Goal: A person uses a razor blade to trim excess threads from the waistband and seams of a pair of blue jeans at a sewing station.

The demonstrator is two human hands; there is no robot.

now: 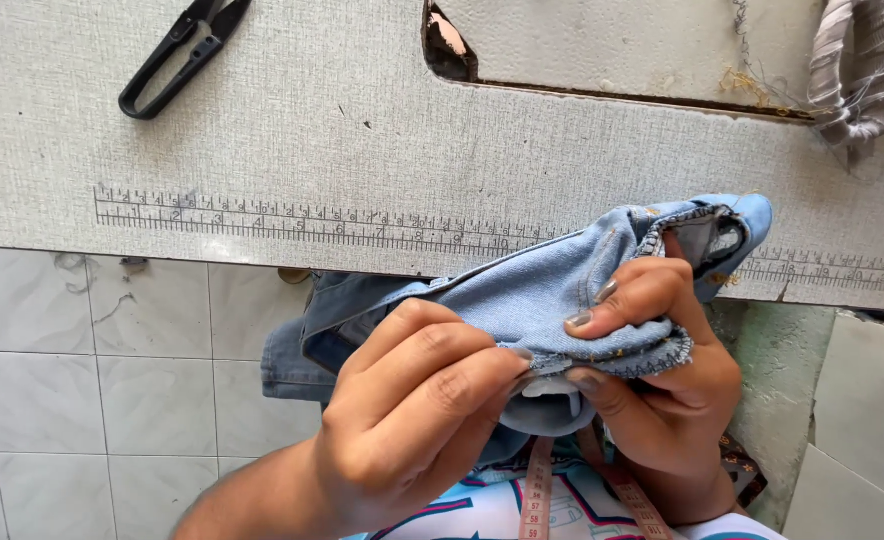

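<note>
I see both hands at the near table [382,120] edge, bunching denim [552,290]. Left hand [412,420] fingers pressed together, pinching the hem; right hand [662,370] pinches the fold beside it. Snips [177,60] lie far left.

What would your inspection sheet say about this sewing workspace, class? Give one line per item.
Surface: grey worktable with a printed ruler strip near its edge.
Job's things: light blue denim piece, bunched and held in front of the table edge.
Clutter: black thread snips; striped cloth at the far corner.
Grippers: left hand and right hand pinch the denim with their fingers.
Cables: nothing seen.
Surroundings: white tiled floor; tape measure hanging below the hands.
</note>
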